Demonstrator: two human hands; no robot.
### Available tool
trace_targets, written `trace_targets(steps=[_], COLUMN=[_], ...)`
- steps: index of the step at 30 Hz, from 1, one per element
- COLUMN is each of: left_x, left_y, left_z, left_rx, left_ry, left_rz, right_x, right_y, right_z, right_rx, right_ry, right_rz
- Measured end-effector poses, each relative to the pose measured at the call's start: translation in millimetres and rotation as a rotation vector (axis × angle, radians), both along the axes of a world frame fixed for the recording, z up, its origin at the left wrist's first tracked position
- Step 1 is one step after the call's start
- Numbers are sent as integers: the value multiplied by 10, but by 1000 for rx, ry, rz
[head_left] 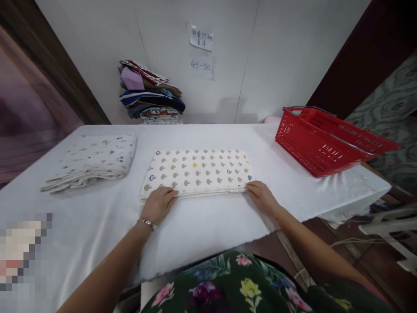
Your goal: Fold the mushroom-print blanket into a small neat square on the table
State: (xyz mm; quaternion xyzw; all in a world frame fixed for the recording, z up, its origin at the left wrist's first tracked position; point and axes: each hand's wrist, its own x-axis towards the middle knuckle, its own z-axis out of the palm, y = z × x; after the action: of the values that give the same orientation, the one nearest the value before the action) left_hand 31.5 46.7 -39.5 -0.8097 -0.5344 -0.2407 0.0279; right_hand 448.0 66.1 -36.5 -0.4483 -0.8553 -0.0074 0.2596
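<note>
A white cloth printed with grey mushroom shapes and a few coloured ones lies folded in a flat rectangle on the table. Its layered folded edge faces me. At the near left part of that edge is my left hand, fingers over the cloth and thumb along the edge, closed on it. My right hand pinches the near right corner between thumb and fingers. A bracelet circles the left wrist. Farther left rests another folded white cloth with small grey prints, untouched, its near layers uneven.
A white-covered table spans the view. On its right stands a red plastic basket with metal handles. Several folded fabrics are stacked by the back wall, below and left of a paper note. A white stool stands at lower right.
</note>
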Motion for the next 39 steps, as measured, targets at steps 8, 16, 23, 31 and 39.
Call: trace_targets(steps=[8,16,23,31,39], left_x=[284,1037,1145,1166,1249], left_y=[11,193,252,266,339], left_z=[75,78,56,42,89], left_rx=[8,-95,-132,-119,-234], left_ry=[4,-2,-10,-22,-77], left_rz=[-49,-156,-144,-137,-93], right_x=[-157,-230,-176,-112,-92], right_y=[110,303,207,103,170], right_z=[75,83,161,97,56], right_rx=[-66,-106,-82,-57,-104], right_ry=[55,-140,-105,-136,-96], right_rz=[25,115,97,133,136])
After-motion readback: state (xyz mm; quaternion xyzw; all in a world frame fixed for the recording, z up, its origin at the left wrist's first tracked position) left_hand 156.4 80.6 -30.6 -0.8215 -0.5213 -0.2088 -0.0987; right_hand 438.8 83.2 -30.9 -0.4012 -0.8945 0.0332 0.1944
